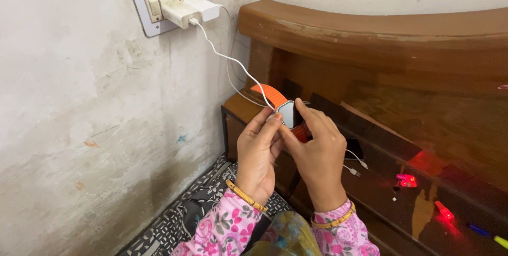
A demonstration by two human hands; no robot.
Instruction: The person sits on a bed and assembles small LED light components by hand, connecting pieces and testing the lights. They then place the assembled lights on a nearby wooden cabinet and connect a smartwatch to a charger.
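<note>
Holding a smartwatch with an orange fabric strap and pale rounded case (pixel 288 113) between both hands, above the dark wooden headboard shelf (pixel 370 129). Left hand (pixel 257 153) pinches the case's left edge, where the white charging cable (pixel 227 57) meets it; right hand (pixel 316 153) closes on its right side. Strap runs far-left to near-right.

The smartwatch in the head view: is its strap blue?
No: the smartwatch, held between the left hand and the right hand, has an orange strap.
</note>
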